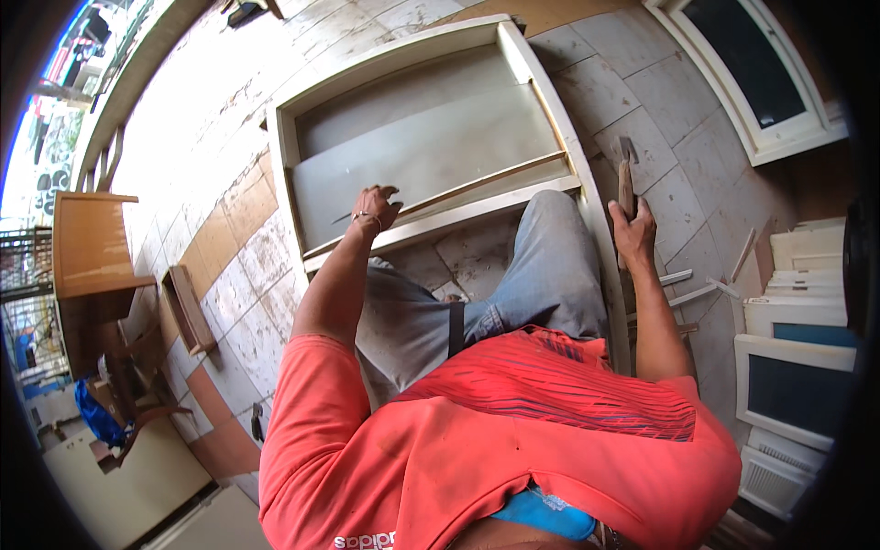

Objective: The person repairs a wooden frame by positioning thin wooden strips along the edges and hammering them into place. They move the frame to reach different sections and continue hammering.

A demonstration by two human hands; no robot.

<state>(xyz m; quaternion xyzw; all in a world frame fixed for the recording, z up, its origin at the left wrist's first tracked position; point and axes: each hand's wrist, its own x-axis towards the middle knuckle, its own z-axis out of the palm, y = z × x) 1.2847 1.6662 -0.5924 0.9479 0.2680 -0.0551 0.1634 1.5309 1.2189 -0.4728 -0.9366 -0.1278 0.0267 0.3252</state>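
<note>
My right hand is closed round the wooden handle of a hammer, its metal head pointing away from me, just right of a cream wooden frame. Over the near left part of the frame, my left hand has curled fingers. A thin pointed thing shows beside its wrist; what the fingers hold is hidden. Grey glass panes lie within the frame. Along its near side runs a thin wooden strip, slanting slightly across the glass. My knees are against the frame's near side.
Cream framed panels with dark panes stand at the right, near loose wood offcuts on the tiles. Another dark-paned frame is at the far right. A wooden box-like piece and an orange-brown cabinet are at the left.
</note>
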